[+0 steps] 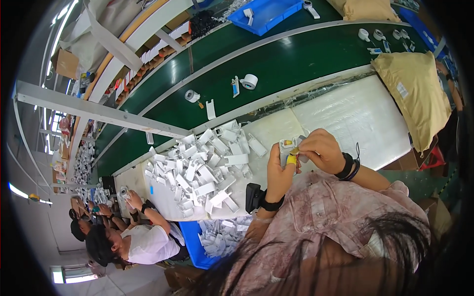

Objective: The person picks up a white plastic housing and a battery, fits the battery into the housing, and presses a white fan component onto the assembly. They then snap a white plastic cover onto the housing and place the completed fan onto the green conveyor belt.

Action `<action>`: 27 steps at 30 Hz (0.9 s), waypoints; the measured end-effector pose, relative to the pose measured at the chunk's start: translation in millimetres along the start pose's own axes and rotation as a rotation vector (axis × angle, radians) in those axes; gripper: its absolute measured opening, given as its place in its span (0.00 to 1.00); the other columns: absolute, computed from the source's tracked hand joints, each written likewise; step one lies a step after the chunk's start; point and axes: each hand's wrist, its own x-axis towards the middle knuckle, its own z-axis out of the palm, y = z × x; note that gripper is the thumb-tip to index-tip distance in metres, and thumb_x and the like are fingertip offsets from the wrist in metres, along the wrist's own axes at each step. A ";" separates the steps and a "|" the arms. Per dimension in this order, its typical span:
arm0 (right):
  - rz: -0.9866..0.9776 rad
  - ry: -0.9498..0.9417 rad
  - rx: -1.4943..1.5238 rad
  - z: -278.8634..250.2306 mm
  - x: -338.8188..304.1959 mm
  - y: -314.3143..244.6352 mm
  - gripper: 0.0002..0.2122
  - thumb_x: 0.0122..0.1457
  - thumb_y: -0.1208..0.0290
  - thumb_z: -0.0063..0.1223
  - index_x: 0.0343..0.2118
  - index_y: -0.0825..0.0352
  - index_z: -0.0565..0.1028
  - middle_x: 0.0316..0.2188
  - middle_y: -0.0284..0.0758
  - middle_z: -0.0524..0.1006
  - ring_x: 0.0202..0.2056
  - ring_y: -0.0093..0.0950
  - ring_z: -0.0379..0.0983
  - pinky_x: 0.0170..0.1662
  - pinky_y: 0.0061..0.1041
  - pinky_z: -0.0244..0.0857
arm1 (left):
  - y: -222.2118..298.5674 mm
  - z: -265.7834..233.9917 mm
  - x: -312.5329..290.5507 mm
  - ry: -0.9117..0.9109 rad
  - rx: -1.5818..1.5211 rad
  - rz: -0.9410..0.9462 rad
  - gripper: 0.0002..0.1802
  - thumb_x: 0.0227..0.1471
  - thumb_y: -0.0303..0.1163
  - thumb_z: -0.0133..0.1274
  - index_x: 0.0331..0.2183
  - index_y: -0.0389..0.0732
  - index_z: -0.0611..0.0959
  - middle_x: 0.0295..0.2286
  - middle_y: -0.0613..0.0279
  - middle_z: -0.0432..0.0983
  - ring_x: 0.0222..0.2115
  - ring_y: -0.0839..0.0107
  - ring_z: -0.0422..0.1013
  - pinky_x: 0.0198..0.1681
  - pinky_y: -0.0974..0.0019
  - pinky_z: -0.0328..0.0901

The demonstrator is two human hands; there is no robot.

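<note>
My left hand (pixel 280 172) is closed around a small white plastic housing (pixel 283 142) with a yellow piece inside it. Something bright yellow (pixel 292 159) shows at the left thumb; I cannot tell whether it is a thumb cover or a part. My right hand (pixel 323 150) is closed, its fingertips pinched at the housing's right side over a small yellowish piece too small to name. Beside my left hand, a large heap of white plastic housings (pixel 202 170) covers the table (pixel 340 113).
A blue bin (pixel 190 241) of white parts stands below the heap. Beyond the table runs a green conveyor (pixel 173 106) carrying a round white device (pixel 249 81) and a blue tray (pixel 266 17). A tan sack (pixel 412 93) lies at right. Co-workers (pixel 148 237) sit at left.
</note>
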 end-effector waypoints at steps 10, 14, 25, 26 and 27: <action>-0.004 -0.010 -0.056 -0.8 -3.6 -2.2 0.10 0.43 0.80 0.64 0.30 0.63 0.77 0.30 0.33 0.76 0.32 0.34 0.70 0.35 0.30 0.65 | -9.5 -0.7 -6.2 0.041 0.262 0.039 0.24 0.45 0.18 0.47 0.48 0.34 0.68 0.33 0.57 0.73 0.32 0.73 0.69 0.35 0.71 0.66; -0.016 -0.013 -0.075 -0.5 -3.1 -1.7 0.11 0.43 0.80 0.64 0.31 0.63 0.77 0.30 0.33 0.76 0.32 0.34 0.70 0.35 0.30 0.65 | -2.6 1.4 -6.5 0.039 0.314 0.037 0.25 0.44 0.19 0.48 0.48 0.34 0.68 0.34 0.54 0.73 0.34 0.70 0.69 0.38 0.68 0.65; 0.017 -0.030 -0.078 1.6 -2.7 -1.4 0.10 0.43 0.80 0.64 0.30 0.64 0.77 0.29 0.34 0.75 0.31 0.34 0.69 0.35 0.29 0.64 | -2.0 -3.1 -8.0 -0.014 0.370 0.122 0.26 0.45 0.20 0.45 0.50 0.31 0.67 0.34 0.53 0.73 0.33 0.66 0.69 0.39 0.66 0.65; 0.015 -0.034 -0.074 2.1 -2.6 -2.1 0.10 0.43 0.80 0.64 0.30 0.64 0.77 0.29 0.34 0.75 0.31 0.35 0.69 0.35 0.30 0.64 | -2.0 -2.8 -8.3 -0.012 0.369 0.120 0.26 0.45 0.20 0.45 0.50 0.31 0.67 0.34 0.53 0.73 0.33 0.66 0.69 0.39 0.66 0.65; 0.013 -0.037 -0.069 2.3 -2.5 -2.7 0.10 0.43 0.81 0.64 0.30 0.64 0.77 0.29 0.34 0.75 0.32 0.35 0.69 0.35 0.30 0.64 | -1.6 -1.7 -8.2 -0.027 0.315 0.158 0.21 0.50 0.22 0.44 0.48 0.33 0.68 0.30 0.59 0.71 0.29 0.73 0.67 0.33 0.71 0.64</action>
